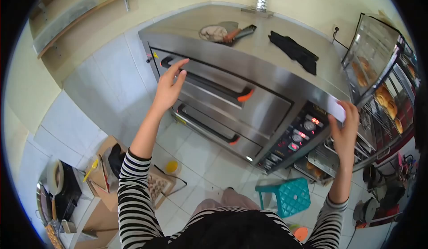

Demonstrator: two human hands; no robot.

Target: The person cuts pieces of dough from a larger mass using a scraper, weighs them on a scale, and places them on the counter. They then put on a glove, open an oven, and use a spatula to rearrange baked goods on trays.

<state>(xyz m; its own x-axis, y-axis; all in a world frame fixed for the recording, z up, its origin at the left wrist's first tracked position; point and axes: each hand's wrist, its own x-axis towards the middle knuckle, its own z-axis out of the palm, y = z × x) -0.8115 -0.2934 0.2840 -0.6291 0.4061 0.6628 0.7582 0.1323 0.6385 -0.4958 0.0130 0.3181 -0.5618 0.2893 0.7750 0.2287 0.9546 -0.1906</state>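
Observation:
My left hand (170,86) is raised in front of the steel deck oven (249,55), thumb and fingers apart, holding nothing. It overlaps the left part of the black upper door handle (214,86), which has orange ends. At the oven's right front corner, my right hand (345,131) grips a small whitish flat piece (337,109) against the steel edge, above the control panel (296,137) with its lit red digits. What that piece is made of, I cannot tell. Below, the lower door handle (207,124) shows; both oven doors are shut.
On the oven top lie a black cloth (294,50) and a bowl (214,33) with a cloth and brush-like tool. A bread rack (385,102) stands at right. A teal stool (290,197) is on the floor; a pan (55,177) sits at left.

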